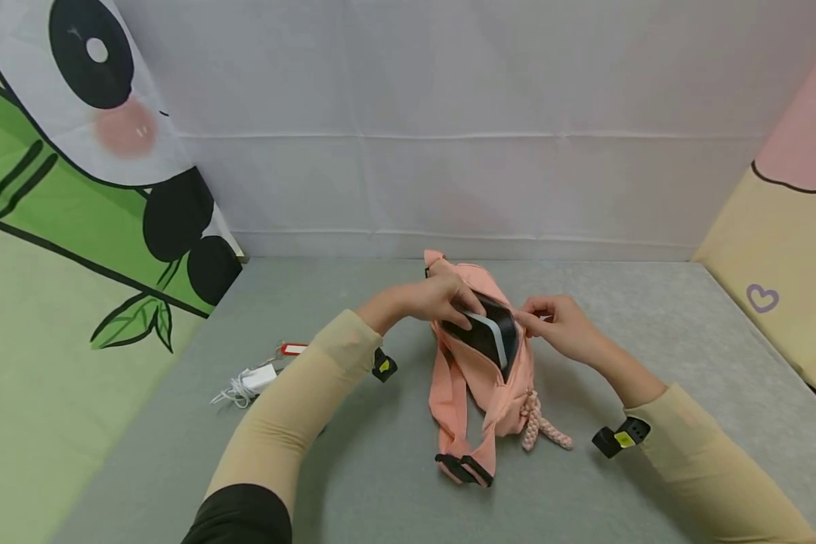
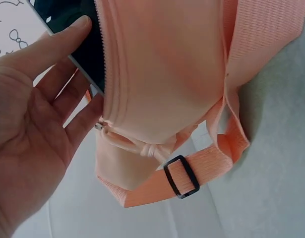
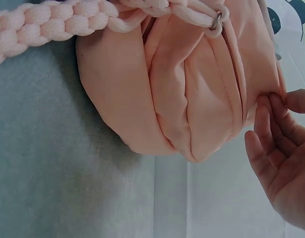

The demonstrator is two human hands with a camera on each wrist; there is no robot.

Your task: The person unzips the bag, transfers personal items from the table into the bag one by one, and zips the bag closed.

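A peach-pink sling bag [image 1: 496,397] lies on the grey table with its zipped mouth spread open and a dark lining showing. My left hand [image 1: 442,298] reaches into that mouth and grips a smartphone [image 2: 88,57], thumb on its dark screen and fingers behind. The phone's pale edge slants across the opening; its lower part is hidden in the bag. On the right, my right hand [image 1: 561,326] pinches the rim of the opening between thumb and fingers, as the right wrist view also shows.
A strap with a black buckle [image 2: 182,177] loops out from the bag toward me. Beside the bag hangs a braided pink cord [image 1: 540,427]. Left of my left forearm lie a white charger with a coiled cable [image 1: 255,379] and a red-framed tag [image 1: 293,349]. A white cloth backdrop [image 1: 449,181] rises behind.
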